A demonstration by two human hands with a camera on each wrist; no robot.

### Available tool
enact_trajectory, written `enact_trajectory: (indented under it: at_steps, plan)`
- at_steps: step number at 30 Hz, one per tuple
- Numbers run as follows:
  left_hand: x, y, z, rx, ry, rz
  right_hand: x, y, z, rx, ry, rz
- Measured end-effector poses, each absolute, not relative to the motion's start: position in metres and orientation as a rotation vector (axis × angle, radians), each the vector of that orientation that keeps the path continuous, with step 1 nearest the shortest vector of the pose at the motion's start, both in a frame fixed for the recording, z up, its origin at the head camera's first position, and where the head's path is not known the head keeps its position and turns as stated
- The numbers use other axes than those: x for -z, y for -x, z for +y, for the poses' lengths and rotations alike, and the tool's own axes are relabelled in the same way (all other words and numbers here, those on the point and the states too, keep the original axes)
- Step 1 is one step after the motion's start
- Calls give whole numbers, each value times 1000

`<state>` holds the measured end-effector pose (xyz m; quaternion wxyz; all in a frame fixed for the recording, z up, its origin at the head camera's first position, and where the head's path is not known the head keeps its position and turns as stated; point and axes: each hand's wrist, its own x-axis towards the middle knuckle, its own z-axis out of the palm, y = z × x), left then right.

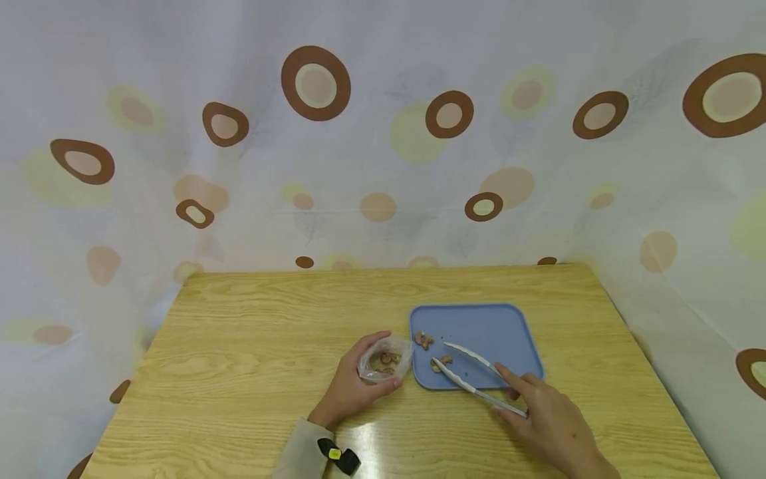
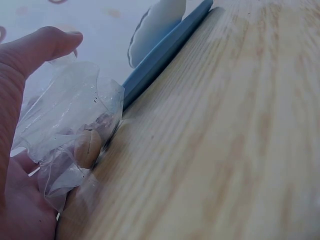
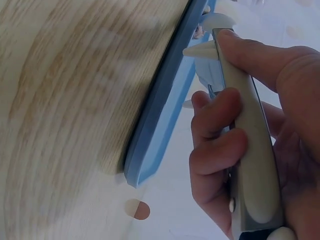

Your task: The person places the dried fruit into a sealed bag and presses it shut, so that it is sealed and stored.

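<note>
My left hand (image 1: pixel 353 387) curls its fingers and thumb round a small clear plastic bag (image 1: pixel 406 357), which stands with its mouth up at the left edge of the blue tray (image 1: pixel 485 322). Inside the bag lie brown mushroom slices (image 1: pixel 387 359). My right hand (image 1: pixel 547 416) grips metal tongs (image 1: pixel 503 404) with pale tips. The arms of the tongs are spread over the tray. One mushroom slice (image 1: pixel 445 360) lies at the lower tip; whether it is pinched I cannot tell. More mushroom pieces (image 1: pixel 423 340) rest near the tray's left rim.
The wooden table (image 1: pixel 269 332) bears the tray right of its middle. Tiny dark crumbs dot the tray. Behind and beside the table hangs a pale curtain (image 1: pixel 377 159) with brown ring patterns. A black band (image 1: pixel 339 456) with a yellow mark sits at the left sleeve.
</note>
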<state>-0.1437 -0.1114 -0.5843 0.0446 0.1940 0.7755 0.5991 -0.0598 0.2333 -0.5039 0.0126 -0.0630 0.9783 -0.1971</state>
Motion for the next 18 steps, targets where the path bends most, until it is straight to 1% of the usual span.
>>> enact_trajectory:
  at_steps: [10,18]
  plan:
    - [585,144,-111,-1830,-584,2358,500,65,242,641,303,3046]
    - [584,143,-111,-1825,-577,2356,498,65,245,663,257,2975]
